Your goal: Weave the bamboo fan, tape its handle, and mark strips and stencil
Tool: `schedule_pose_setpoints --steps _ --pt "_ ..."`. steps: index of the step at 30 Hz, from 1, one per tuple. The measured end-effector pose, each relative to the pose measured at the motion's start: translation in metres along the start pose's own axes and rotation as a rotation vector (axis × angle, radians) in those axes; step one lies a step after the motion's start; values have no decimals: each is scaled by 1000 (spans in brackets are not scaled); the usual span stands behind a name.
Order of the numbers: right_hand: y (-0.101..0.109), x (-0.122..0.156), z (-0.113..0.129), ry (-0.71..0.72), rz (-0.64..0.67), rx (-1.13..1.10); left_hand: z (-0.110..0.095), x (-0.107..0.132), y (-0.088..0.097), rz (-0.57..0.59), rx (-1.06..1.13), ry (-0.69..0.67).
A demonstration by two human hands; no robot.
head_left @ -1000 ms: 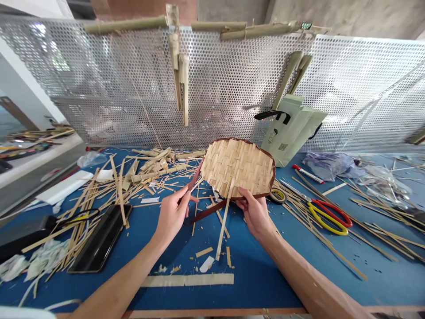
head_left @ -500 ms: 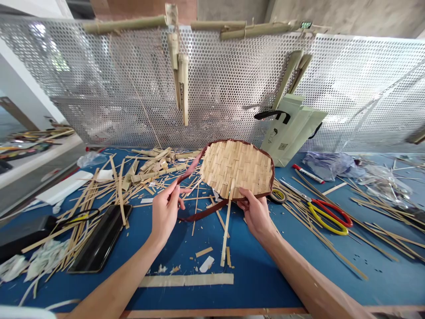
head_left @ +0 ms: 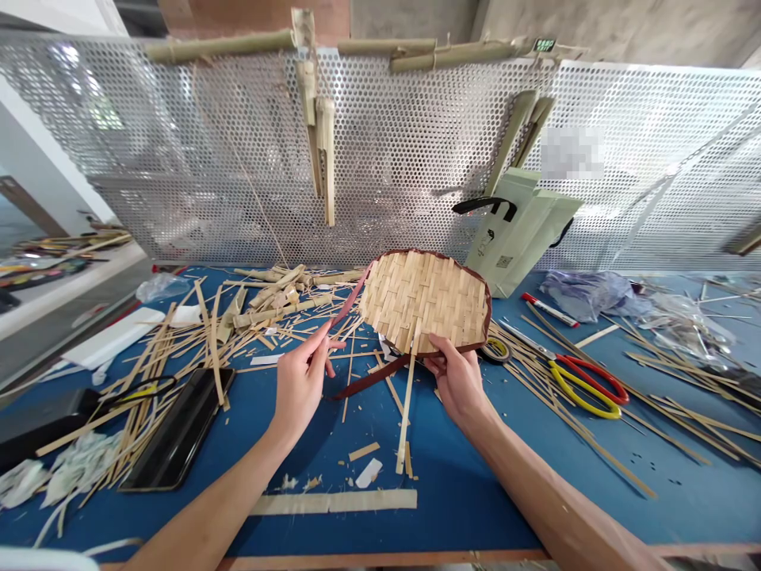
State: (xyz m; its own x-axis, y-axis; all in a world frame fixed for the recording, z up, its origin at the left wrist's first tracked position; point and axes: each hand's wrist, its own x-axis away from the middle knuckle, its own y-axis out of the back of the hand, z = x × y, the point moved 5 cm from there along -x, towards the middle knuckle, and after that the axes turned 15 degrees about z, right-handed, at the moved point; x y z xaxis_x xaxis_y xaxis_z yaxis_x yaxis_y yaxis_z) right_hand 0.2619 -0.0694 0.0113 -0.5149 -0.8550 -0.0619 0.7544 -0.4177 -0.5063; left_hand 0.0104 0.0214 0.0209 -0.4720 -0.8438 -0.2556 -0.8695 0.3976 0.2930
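Note:
My right hand (head_left: 455, 377) pinches the lower edge of a woven bamboo fan (head_left: 425, 301), thumb on its face. A long thin bamboo strip (head_left: 405, 416) sticks down from the fan toward me. Dark red-brown binding tape runs around the fan's rim. One length of the tape (head_left: 350, 305) stretches from the upper left edge to my left hand (head_left: 303, 381), whose thumb and index finger are closed on it while other fingers stand a little apart. Another tape end (head_left: 372, 379) hangs loose below the fan, pointing left.
Red-and-yellow-handled scissors (head_left: 588, 385), a red marker (head_left: 550, 310) and a tape roll (head_left: 497, 350) lie on the right. A black phone (head_left: 178, 432) and many bamboo strips lie left. A paper bag (head_left: 514, 238) stands before the perforated metal panel (head_left: 392, 159).
My left hand has shifted slightly right and up, and the tape it holds runs straighter to the fan. The loose tape end has come out from behind that hand. My right hand stays put.

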Motion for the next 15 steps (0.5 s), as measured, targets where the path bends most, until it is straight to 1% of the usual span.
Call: schedule_pose_setpoints --steps 3,8,11,15 --pt "-1 0 0 -3 5 -6 -4 1 -2 15 -84 -37" --pt "-1 1 1 0 10 -4 -7 2 -9 75 -219 -119" --pt "-2 2 0 -2 18 -4 -7 3 -15 125 -253 -152" --pt "-4 3 -2 -4 41 -2 -8 5 -22 192 -260 -160"
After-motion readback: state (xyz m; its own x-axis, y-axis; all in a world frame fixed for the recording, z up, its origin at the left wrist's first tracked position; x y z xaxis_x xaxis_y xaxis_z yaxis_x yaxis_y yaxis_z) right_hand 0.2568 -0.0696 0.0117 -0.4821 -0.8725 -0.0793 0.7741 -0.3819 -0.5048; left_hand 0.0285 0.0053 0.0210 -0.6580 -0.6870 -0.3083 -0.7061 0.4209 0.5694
